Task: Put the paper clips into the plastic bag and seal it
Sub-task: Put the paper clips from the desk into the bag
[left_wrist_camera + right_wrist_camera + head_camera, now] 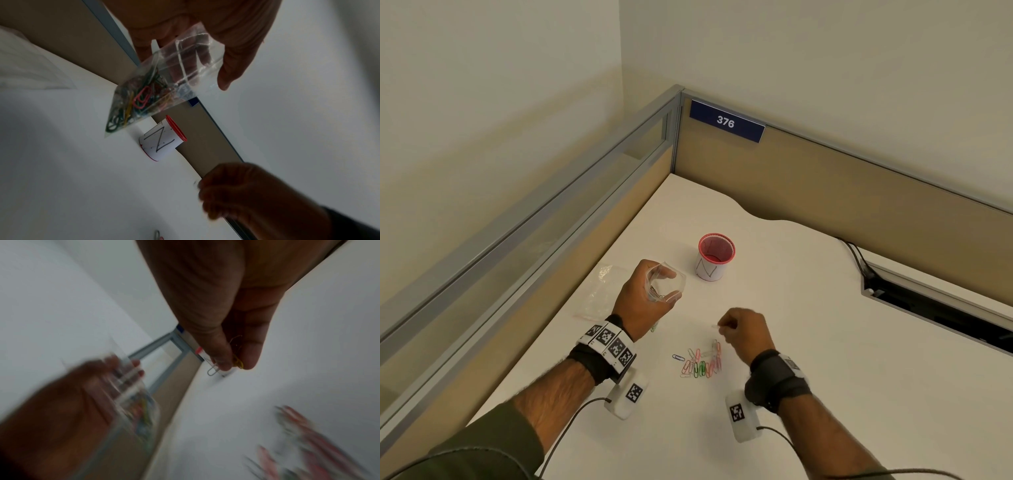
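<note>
- On the white bench (pixel 808 342), from the head camera, I saw my left hand (pixel 645 301) raised and curled round a clear plastic bag (pixel 666 284) with its mouth open. My right hand (pixel 744 334) hung near it, pinching a pale paper clip (pixel 715 326). A loose pile of coloured paper clips (pixel 700 361) lay on the bench between my wrists. A red mesh cup (pixel 715 257) stood beyond the hands, and a second flat bag (pixel 601 291) lay to the left.
- In the left wrist view, the bag (pixel 164 84) hung from my fingers (pixel 232 69), with many clips (pixel 135 100) bunched in its lower corner.
- In the right wrist view, thumb and finger (pixel 252 353) gripped a yellow clip (pixel 238 362) and a silver one (pixel 212 370); everything else was blurred.
</note>
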`<state>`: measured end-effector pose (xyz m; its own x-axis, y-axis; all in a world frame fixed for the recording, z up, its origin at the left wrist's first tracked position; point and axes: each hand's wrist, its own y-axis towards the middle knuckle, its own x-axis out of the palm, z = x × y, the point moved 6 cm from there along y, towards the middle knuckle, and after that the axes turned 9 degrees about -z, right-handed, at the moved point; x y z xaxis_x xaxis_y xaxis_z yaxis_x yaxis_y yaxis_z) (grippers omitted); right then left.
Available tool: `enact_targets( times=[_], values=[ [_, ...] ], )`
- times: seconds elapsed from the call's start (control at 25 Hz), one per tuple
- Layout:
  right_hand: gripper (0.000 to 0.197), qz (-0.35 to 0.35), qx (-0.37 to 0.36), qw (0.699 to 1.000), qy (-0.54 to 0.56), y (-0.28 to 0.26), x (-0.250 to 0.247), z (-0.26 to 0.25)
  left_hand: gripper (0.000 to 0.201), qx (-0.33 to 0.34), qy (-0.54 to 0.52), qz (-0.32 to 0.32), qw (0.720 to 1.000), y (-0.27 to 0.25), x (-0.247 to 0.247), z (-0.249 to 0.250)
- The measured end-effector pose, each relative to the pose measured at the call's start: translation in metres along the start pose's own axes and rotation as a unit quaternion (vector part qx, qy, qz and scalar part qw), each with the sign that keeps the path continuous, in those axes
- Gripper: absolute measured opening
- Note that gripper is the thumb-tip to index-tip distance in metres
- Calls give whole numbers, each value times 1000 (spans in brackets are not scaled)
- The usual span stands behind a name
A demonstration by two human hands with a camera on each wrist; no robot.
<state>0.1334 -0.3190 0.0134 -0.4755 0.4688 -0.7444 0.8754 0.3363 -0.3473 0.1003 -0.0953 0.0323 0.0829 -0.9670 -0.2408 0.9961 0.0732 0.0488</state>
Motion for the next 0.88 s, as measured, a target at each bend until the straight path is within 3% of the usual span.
enact_targets(
  times=[0.2,0.32,0.48,0.72,0.8,0.88],
  values=[
    [4,76,-113,981,135,-22,-66,-81,41,7,-5,-17,1000,1,12,-1],
    [6,69,-164,981,75,-22,-76,-124,41,15,-5,-29,999,2,19,4],
    [11,34,-170,984,-35,-14,-59,-145,51,8,-6,-35,999,5,24,10],
    [14,122,-152,981,16,-17,-81,-116,41,14,1,-30,999,3,22,11],
    [14,105,-97,990,6,-4,-72,-76,41,12,2,-24,1000,1,17,11],
    [19,43,-18,997,-62,6,-42,-32,40,9,-1,-20,1000,0,12,11]
  ],
)
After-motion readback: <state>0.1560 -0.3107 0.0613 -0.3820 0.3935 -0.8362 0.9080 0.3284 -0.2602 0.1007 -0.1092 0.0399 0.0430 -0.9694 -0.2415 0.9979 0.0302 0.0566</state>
